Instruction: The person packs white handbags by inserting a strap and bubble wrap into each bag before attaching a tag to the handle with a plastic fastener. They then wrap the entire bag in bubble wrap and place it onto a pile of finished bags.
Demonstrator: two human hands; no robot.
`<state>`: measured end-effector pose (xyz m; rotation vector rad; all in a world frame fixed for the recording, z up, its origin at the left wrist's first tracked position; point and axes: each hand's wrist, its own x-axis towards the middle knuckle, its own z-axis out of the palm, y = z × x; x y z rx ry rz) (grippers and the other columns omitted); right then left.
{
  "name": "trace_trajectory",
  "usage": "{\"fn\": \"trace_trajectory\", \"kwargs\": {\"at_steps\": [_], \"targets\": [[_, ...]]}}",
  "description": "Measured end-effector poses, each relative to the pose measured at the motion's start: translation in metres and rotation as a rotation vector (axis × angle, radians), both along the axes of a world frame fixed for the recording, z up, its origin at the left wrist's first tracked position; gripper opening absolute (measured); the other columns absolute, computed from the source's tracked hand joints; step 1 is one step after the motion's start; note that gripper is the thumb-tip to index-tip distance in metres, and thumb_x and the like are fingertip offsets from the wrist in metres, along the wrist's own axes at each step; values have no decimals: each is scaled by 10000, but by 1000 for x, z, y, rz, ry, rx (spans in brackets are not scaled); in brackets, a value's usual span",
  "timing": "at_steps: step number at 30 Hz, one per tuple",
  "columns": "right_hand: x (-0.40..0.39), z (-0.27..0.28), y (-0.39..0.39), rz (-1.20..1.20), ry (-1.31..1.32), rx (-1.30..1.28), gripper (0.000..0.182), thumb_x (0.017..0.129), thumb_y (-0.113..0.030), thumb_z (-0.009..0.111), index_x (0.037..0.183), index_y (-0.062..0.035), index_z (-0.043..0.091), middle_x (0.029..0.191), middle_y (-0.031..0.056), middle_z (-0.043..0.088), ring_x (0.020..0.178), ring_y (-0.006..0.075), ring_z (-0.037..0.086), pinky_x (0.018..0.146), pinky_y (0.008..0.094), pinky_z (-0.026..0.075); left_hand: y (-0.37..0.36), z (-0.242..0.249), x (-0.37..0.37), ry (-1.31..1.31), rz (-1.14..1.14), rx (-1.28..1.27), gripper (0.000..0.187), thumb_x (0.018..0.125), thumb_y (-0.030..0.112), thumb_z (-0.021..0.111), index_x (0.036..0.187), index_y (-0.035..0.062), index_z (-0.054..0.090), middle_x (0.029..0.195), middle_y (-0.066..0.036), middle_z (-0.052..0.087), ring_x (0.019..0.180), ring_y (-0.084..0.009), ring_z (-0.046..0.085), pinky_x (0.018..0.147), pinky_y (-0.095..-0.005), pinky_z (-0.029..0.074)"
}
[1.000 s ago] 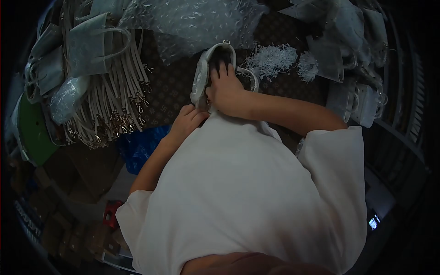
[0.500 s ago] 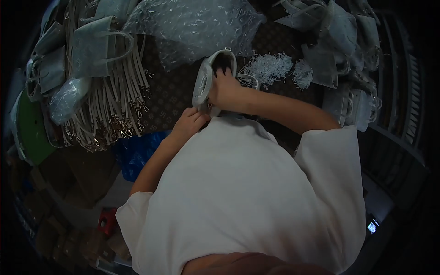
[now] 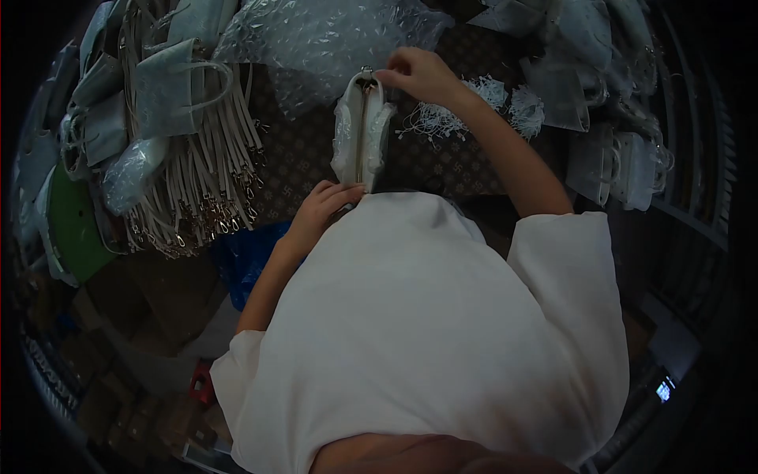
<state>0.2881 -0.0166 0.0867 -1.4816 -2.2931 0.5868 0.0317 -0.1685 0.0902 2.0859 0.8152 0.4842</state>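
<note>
The white bag [image 3: 351, 134] stands at the middle of the table's near edge, its zip [image 3: 362, 130] running lengthwise toward the person. Of the hands, the left [image 3: 320, 208] lays lightly bent fingers on the bag's near end; the right [image 3: 426, 75], partly curled, has thumb and fingertips at the far end. Whether either grips cannot be told. Right of the bag lie white strings [image 3: 438, 118]; beyond it, plastic wrap [image 3: 324, 39]. Straps [image 3: 201, 182] overhang the table's [image 3: 288, 154] near edge at left.
</note>
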Motion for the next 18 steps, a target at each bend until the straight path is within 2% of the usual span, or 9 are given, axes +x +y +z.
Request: {"fn": "trace_trajectory", "kwargs": {"at_steps": [2,3,5,7,9,10,13,16,18], "targets": [[27,-19,-23,-353,472,-280,273,782,-288,651,779,-15,635,734,102,613,640,243,584,592,313,457,-6,3,-11,-309,300,-383,348,767,51,589,1111,36,542,1067,-100,564,990,-203,507,870,-306,400],[42,-30,-41,-352,351,-249,228,785,-247,638,813,-20,634,688,103,609,611,245,582,578,321,456,-5,-3,-13,-311,300,-384,348,767,51,589,1111,36,542,1067,-100,564,990,-203,507,870,-306,400],[52,-62,-76,-255,176,-209,174,776,-187,622,868,-40,632,679,104,599,617,248,579,572,342,455,0,-20,-11,-367,694,-336,401,775,44,588,1166,26,502,1125,-107,531,1054,-199,485,910,-302,373],[44,-89,-98,-163,135,-199,170,765,-169,619,890,-54,631,717,105,594,651,249,578,581,354,454,12,-31,15,-327,698,-259,467,770,42,579,1219,17,453,1170,-110,500,1076,-210,468,915,-297,357],[19,-109,-108,-120,-19,119,168,739,-125,613,894,-66,637,786,112,561,727,258,561,599,372,452,15,-47,39,-278,682,-191,408,781,45,553,1179,-8,485,1058,-120,559,985,-190,518,858,-293,395],[16,-116,-112,-109,-15,118,168,739,-125,613,894,-66,637,786,112,561,727,258,561,599,372,452,14,-38,47,-276,694,-188,408,781,45,553,1179,-8,485,1058,-120,559,985,-190,518,858,-293,395],[13,-123,-117,-184,-39,77,122,752,-127,580,859,-86,622,784,120,509,802,288,537,639,404,446,8,-15,51,-109,862,-477,347,797,54,527,1134,-28,520,923,-123,607,846,-167,558,776,-286,434],[43,-102,-145,-60,144,-28,103,759,-106,591,850,-63,614,777,116,535,748,278,554,609,362,453,-21,-21,31,45,952,-598,314,823,83,538,1115,-33,538,843,-124,626,771,-151,571,720,-275,451],[68,-91,-164,-282,515,-93,75,774,-97,612,820,-38,606,767,95,559,673,222,565,582,299,449,-40,-25,24,-111,1107,-432,320,843,120,560,1124,-30,534,893,-128,622,817,-150,567,734,-269,443]]}}
